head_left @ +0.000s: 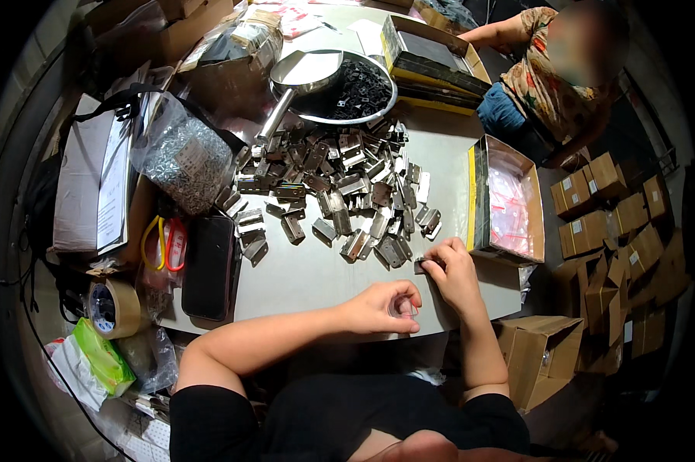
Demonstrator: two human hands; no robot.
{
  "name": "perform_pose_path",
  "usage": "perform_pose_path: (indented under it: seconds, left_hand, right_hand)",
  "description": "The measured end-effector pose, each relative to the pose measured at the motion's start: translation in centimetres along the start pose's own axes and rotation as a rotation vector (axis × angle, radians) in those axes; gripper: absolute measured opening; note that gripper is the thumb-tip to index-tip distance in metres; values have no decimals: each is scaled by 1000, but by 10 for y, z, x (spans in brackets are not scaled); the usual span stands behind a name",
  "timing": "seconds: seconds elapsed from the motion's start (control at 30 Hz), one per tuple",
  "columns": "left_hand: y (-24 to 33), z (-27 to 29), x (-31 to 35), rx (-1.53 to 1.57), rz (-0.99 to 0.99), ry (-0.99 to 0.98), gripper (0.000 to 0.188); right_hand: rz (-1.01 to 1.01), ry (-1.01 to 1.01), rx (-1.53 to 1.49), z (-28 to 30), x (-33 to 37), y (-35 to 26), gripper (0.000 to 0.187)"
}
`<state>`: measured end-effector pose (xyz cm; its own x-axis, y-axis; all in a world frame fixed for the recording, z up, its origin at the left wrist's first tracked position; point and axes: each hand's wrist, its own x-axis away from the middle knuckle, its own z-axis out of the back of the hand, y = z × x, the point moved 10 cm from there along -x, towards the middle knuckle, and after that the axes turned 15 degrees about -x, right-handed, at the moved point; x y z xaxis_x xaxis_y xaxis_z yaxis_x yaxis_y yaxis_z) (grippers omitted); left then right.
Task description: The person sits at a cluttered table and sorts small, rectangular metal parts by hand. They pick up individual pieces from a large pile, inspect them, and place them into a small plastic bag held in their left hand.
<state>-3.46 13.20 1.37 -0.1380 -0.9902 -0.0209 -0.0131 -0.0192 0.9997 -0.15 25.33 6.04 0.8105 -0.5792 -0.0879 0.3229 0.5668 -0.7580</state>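
Note:
Near the table's front edge, my left hand (382, 308) curls round a small clear plastic bag (402, 307) with a thin red line at its edge. My right hand (453, 271) is a little farther right, its fingers pinched on a small metal bracket (420, 266) at the table surface. Most of that bracket is hidden by the fingertips. Beyond both hands spreads a loose pile of bent, shiny metal brackets (339, 185) with holes. A box of clear bags with red lines (509, 204) stands just beyond my right hand.
Behind the pile, a metal bowl (392, 100) holds black parts and a scoop (279, 112). A dark phone-like case (209, 267), scissors (161, 242) and a bag of screws (185, 158) lie left. Tape (115, 306) sits at the left edge. Cartons (586, 185) and another person (544, 77) are right.

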Motion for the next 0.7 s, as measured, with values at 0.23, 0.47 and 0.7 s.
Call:
perform_pose_path:
  seconds: [0.23,0.47,0.7]
  left_hand:
    - [-24,-2,-2,326,159,-20,41]
    - [-3,-8,3,232,157,-161,45]
    - [-17,-14,2,450,253,-147,50]
  right_hand:
    - [20,-215,-504,-4,16,-44,13]
    - [6,-312,-355,-20,-4,-65,17]
    - [78,28,75,-23,-21,-18,20]
